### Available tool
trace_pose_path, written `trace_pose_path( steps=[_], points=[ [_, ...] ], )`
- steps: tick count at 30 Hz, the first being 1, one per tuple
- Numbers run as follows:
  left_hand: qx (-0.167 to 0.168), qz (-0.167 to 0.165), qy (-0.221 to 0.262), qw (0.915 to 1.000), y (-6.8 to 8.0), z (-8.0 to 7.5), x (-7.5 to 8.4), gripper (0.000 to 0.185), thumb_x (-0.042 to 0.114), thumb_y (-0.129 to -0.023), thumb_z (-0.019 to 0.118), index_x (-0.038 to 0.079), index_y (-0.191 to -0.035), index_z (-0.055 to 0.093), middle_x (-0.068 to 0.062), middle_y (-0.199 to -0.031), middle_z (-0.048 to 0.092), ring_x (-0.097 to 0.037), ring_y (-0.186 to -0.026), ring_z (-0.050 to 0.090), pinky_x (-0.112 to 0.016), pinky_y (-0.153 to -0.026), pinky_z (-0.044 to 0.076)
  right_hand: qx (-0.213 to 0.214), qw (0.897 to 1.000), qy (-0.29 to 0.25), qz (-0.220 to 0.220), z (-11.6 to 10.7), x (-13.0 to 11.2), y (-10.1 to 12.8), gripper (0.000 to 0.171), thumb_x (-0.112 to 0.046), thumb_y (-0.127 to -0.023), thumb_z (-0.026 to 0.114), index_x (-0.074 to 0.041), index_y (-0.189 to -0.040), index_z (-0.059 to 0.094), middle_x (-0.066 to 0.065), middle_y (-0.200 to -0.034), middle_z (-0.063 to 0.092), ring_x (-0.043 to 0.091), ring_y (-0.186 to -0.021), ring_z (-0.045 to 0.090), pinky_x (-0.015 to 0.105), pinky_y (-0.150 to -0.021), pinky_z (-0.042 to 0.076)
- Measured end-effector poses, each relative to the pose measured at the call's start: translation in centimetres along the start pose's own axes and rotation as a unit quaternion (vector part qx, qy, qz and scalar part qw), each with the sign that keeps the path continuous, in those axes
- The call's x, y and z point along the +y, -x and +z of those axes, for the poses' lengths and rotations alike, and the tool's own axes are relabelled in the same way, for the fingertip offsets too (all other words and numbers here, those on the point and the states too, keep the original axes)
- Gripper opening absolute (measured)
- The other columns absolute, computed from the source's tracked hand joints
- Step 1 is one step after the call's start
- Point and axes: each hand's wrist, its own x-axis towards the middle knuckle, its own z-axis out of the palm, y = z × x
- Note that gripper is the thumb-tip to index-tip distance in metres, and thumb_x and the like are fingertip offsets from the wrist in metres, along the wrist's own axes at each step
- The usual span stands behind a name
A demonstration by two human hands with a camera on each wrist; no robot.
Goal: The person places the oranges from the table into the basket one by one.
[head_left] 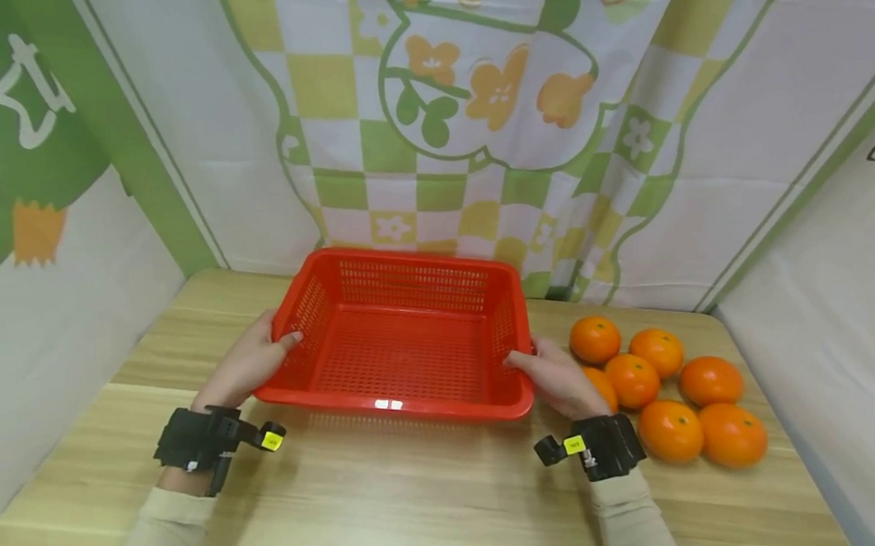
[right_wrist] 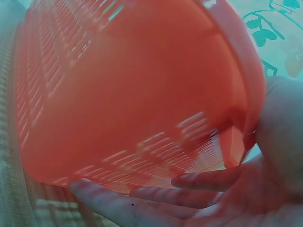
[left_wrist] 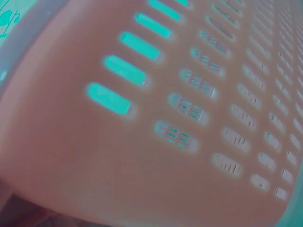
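A red plastic basket point(head_left: 403, 403) with slotted walls has nothing inside it, held by both hands. At its left side, my left hand point(head_left: 252, 357) grips the rim with the thumb over the inner edge. My right hand point(head_left: 557, 374) holds the opposite rim, thumb on top. In the right wrist view, the fingers point(right_wrist: 156, 203) of that hand spread along the outside of the basket wall point(right_wrist: 132, 94). The left wrist view is filled by the slotted basket wall point(left_wrist: 94, 156), and most of the left hand is out of sight there.
Several orange mandarins point(head_left: 672, 431) lie together on the wooden table point(head_left: 390, 498) at the right, close to my right hand. A patterned curtain point(head_left: 471, 197) hangs behind the basket. White panels stand to the left and right of the table.
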Motion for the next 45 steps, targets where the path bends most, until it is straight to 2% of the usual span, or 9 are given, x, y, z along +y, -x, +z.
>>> trace_pose_path(
  steps=[6,11,18,23,33,40,45],
  points=[
    [-0.003,-0.012,0.013,0.9998,-0.3,0.7,0.4,0.059,0.020,-0.112,0.044,-0.004,-0.161,0.020,-0.034,-0.140,0.055,-0.035,-0.108,0.073,-0.046,-0.083,0.067,0.016,0.999,0.030,-0.003,-0.6,-0.4,0.7,0.053,-0.008,-0.099,0.055,0.006,-0.149,0.044,0.032,-0.134,0.064,0.030,-0.103,0.075,0.036,-0.087,0.065],
    [-0.001,-0.010,0.015,0.9998,-0.6,1.5,0.9,0.057,0.020,-0.112,0.044,-0.004,-0.159,0.023,-0.033,-0.140,0.054,-0.037,-0.111,0.072,-0.044,-0.084,0.066,0.033,0.999,0.036,0.014,-1.2,-0.8,1.3,0.050,-0.008,-0.101,0.056,0.005,-0.149,0.044,0.031,-0.135,0.065,0.031,-0.104,0.076,0.040,-0.087,0.066],
    [0.004,-0.012,0.028,0.9995,-0.7,2.8,1.6,0.056,0.020,-0.112,0.044,-0.005,-0.158,0.024,-0.033,-0.142,0.053,-0.040,-0.115,0.069,-0.045,-0.087,0.065,0.035,0.999,0.036,0.014,-2.3,-0.8,1.6,0.052,-0.008,-0.102,0.054,0.008,-0.150,0.042,0.033,-0.137,0.062,0.034,-0.109,0.074,0.044,-0.091,0.065],
    [0.004,-0.015,0.035,0.9993,-0.9,3.5,2.0,0.056,0.020,-0.112,0.044,-0.004,-0.158,0.023,-0.032,-0.143,0.053,-0.039,-0.117,0.068,-0.045,-0.089,0.065,0.058,0.997,0.045,0.019,-2.8,-1.1,2.0,0.052,-0.006,-0.101,0.056,0.007,-0.150,0.042,0.032,-0.140,0.061,0.037,-0.113,0.073,0.045,-0.093,0.064],
    [0.004,-0.023,0.044,0.9988,-0.9,4.1,2.6,0.056,0.022,-0.112,0.044,-0.003,-0.158,0.024,-0.032,-0.144,0.053,-0.041,-0.117,0.069,-0.048,-0.088,0.065,0.078,0.995,0.064,0.018,-3.1,-1.7,2.5,0.061,-0.002,-0.098,0.060,0.007,-0.154,0.036,0.034,-0.137,0.064,0.034,-0.108,0.076,0.042,-0.087,0.066],
    [0.005,-0.028,0.043,0.9987,-1.0,4.7,2.9,0.054,0.021,-0.111,0.046,-0.002,-0.156,0.027,-0.030,-0.143,0.054,-0.039,-0.115,0.070,-0.045,-0.087,0.066,0.100,0.991,0.087,0.035,-3.7,-2.0,2.8,0.064,-0.002,-0.096,0.064,0.004,-0.154,0.037,0.030,-0.137,0.064,0.031,-0.106,0.075,0.043,-0.087,0.066],
    [0.001,-0.030,0.051,0.9983,-0.9,5.4,2.9,0.055,0.021,-0.111,0.046,-0.002,-0.156,0.025,-0.030,-0.143,0.053,-0.039,-0.116,0.069,-0.046,-0.088,0.065,0.100,0.990,0.091,0.039,-4.3,-1.8,3.0,0.072,-0.001,-0.094,0.067,0.003,-0.157,0.034,0.029,-0.138,0.064,0.029,-0.104,0.075,0.043,-0.086,0.066]
  ],
)
